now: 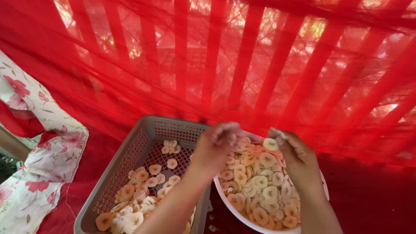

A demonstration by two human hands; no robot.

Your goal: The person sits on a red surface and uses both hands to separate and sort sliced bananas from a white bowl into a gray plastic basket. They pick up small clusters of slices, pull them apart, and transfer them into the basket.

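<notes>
A person's two bare hands work above a white bowl [225,197] heaped with pale round fruit slices [260,186], under a red mesh netting [260,65] lit from behind. The left hand [216,145] hovers over the bowl's near-left rim, its fingers curled together in a loose fist; whether they grip a slice cannot be told. The right hand [297,158] pinches a single slice [271,144] at the fingertips above the bowl's far edge. Just left of the bowl, a grey slotted plastic basket [134,151] holds more slices [143,195]. A floral cloth [43,164] lies at far left.
</notes>
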